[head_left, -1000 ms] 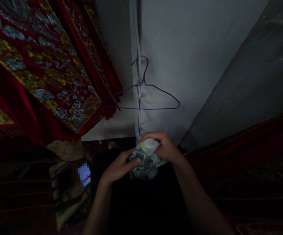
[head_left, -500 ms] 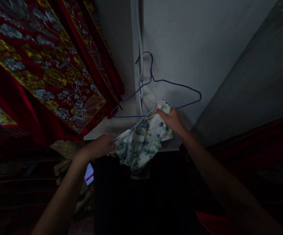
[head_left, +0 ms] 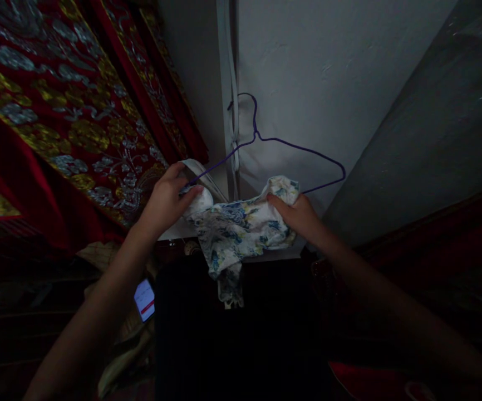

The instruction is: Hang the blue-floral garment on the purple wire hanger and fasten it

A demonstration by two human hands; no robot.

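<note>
A white bra (head_left: 245,225) with a blue and yellow flower print is stretched between my two hands. My left hand (head_left: 168,197) pinches its left end, where a pale strap loops over the left corner of a purple wire hanger (head_left: 308,149). The thumb of my right hand (head_left: 293,211) presses on the right cup, near the hanger's bottom bar; its other fingers are hidden behind the fabric. The bra covers much of that bar. One end of its band dangles below. The hanger's hook is caught on a white cord (head_left: 233,72) against the wall.
Red cloth (head_left: 94,133) with gold and silver embroidery hangs at the left. A lit phone (head_left: 144,301) lies low on the left, beside tan fabric (head_left: 126,356). A grey sheet-like surface (head_left: 428,133) slopes along the right. The lower part is very dark.
My left hand has moved up to the hanger's left corner, taking the bra's left end and strap with it. My right hand keeps its hold nearly in place.
</note>
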